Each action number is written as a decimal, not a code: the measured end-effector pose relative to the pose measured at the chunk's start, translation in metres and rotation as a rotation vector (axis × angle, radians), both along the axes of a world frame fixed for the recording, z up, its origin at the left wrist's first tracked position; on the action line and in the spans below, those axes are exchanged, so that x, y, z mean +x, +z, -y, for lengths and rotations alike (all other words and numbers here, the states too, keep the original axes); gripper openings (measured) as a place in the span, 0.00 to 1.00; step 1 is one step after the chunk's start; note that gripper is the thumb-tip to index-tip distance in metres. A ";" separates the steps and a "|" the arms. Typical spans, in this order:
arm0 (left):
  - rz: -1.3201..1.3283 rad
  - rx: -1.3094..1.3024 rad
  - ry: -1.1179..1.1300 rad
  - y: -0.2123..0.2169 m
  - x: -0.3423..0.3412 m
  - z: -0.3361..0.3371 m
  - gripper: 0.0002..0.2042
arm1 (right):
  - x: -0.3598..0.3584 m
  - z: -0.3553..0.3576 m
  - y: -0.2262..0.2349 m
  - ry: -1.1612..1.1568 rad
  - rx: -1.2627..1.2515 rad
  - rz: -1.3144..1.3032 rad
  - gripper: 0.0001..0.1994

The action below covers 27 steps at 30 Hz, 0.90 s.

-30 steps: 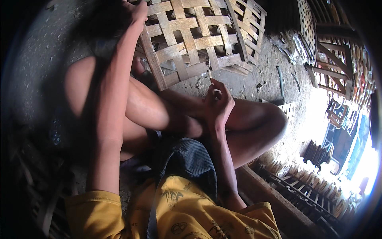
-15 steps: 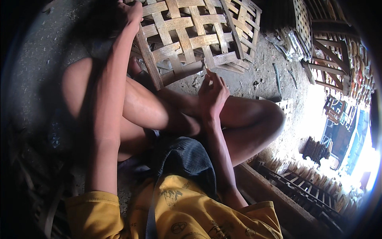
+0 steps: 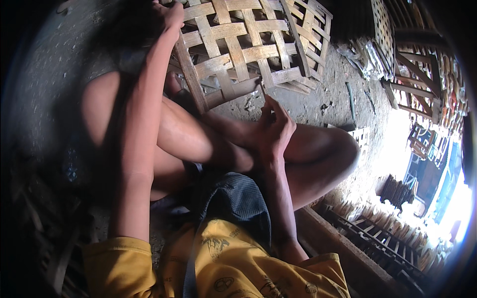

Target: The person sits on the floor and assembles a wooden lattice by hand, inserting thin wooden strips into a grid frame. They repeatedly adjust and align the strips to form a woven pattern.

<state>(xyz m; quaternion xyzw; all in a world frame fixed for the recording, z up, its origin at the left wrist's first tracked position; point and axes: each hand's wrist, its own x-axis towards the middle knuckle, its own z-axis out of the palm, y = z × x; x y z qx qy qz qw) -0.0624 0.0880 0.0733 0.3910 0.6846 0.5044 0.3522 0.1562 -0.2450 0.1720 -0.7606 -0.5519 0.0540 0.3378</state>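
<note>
A panel of woven bamboo strips (image 3: 231, 57) with a wooden frame lies tilted in front of me, beyond my crossed legs. At its far left corner, my left hand (image 3: 171, 19) is closed around the frame's edge; its fingertips are partly lost in shadow. Just short of the panel's near edge is my right hand (image 3: 277, 126), thumb and fingers pinched on a thin strip (image 3: 263, 88). The strip's far end reaches the near edge of the weave; whether it is attached there is hard to see.
More woven panels (image 3: 313, 37) lie under and behind this one. A dark stick (image 3: 351, 99) rests on the rough floor to the right. Wooden racks (image 3: 417, 82) stand farther right, beside a bright opening. A wooden beam (image 3: 343, 243) runs along my right side.
My right hand has drawn back slightly from the panel's near edge, toward me, so more of the thin strip shows. My left hand keeps its grip on the corner.
</note>
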 end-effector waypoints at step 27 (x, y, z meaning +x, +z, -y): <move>0.090 -0.030 -0.068 0.049 0.013 0.031 0.42 | 0.005 0.014 0.008 -0.089 -0.094 -0.164 0.04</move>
